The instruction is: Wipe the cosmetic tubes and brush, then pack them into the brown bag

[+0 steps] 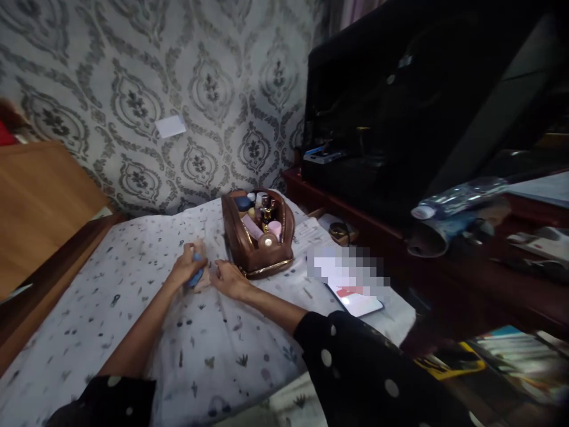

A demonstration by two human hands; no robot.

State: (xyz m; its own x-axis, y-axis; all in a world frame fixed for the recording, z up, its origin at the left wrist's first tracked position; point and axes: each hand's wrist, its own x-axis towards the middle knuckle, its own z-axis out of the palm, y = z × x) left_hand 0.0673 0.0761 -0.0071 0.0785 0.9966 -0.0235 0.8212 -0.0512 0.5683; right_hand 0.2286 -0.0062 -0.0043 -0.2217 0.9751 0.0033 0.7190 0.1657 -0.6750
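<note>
My left hand (182, 268) is closed around a small blue object (195, 274), low over the patterned white cloth. Beside the blue object, between both hands, is a pale beige item (204, 282), too blurred to name. My right hand (230, 280) has its fingers curled inward near the beige item; whatever they pinch is hidden. Just beyond my right hand stands a brown cosmetic bag (235, 246), unzipped, with its top spread wide. Inside it are several small bottles, a pink tube (252, 227), a pink jar (274, 229) and a round compact (268, 241).
A lit phone (362, 301) lies right of the bag, partly pixelated. Farther right, a clear plastic bottle (457, 198) rests on a dark red cabinet before a large black screen (377, 118). A wooden panel (48, 201) borders the left, and patterned wallpaper (208, 89) covers the back.
</note>
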